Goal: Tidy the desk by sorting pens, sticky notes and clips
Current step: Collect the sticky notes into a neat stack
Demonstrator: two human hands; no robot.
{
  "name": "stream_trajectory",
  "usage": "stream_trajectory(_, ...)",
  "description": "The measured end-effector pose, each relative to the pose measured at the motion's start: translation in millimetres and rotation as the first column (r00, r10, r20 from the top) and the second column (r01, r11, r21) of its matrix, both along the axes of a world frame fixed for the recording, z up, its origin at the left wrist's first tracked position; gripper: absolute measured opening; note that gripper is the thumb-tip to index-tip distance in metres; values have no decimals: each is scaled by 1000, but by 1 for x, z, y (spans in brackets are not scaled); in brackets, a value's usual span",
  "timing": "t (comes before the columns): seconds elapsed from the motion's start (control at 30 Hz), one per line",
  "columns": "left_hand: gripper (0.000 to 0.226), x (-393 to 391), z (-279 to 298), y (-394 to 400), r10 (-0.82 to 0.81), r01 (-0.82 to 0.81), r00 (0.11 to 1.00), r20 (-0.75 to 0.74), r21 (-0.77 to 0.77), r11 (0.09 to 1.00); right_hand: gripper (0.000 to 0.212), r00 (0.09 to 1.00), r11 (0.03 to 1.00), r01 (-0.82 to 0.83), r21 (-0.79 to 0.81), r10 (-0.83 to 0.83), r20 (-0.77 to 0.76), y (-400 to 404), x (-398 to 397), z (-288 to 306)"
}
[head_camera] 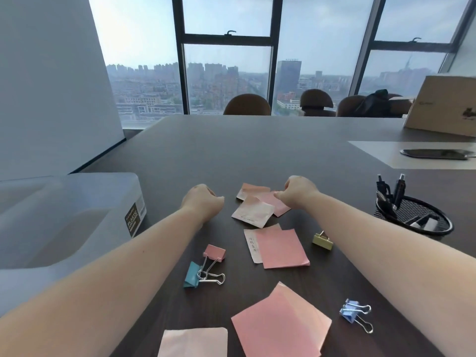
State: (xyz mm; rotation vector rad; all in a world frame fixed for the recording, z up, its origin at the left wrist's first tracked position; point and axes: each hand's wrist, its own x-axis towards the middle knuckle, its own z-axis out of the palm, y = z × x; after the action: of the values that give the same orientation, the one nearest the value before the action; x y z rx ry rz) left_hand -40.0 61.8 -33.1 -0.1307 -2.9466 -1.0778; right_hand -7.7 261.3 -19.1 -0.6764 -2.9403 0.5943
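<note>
Pink sticky notes (282, 249) lie scattered over the dark wood-grain bench (206, 155), with colourful binder clips (204, 266) of folded metal and wire handles between them. Pens (396, 191) stand in a black mesh holder (422, 217) at the right; a translucent plastic box (64, 215) sits at the left. The left hand (203, 200) is curled, its grip narrow, holding nothing visible. The right hand (298, 191) touches the far notes (253, 206); its fingers are hidden, so I cannot tell its grip.
</note>
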Motion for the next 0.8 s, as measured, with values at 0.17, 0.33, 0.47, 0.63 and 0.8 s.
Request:
stream_trajectory(0.17, 27, -2, 0, 22, -89, 86, 995, -37, -81, 993, 37, 996, 999, -17, 46, 13, 89, 6, -9, -8)
stream_trajectory(0.33, 57, -5, 1, 43, -172, 181, 983, 61, -199, 963, 47, 986, 998, -21, 56, 11, 165, 5, -15, -8)
stream_trajectory(0.47, 57, 0, -4, 50, -168, 204, 972, 162, -245, 948, 56, 981, 999, 4, -49, 6, 194, 10, -15, -3)
stream_trajectory(0.63, 34, -2, -8, 47, -156, 175, 967, 201, -80, 981, 56, 990, 986, 18, -164, 5, 139, 9, -18, -6)
stream_trajectory(0.8, 40, -6, -4, 36, -56, 60, 995, 87, -45, 997, 46, 996, 937, 32, -348, -57, -64, 11, -24, 9)
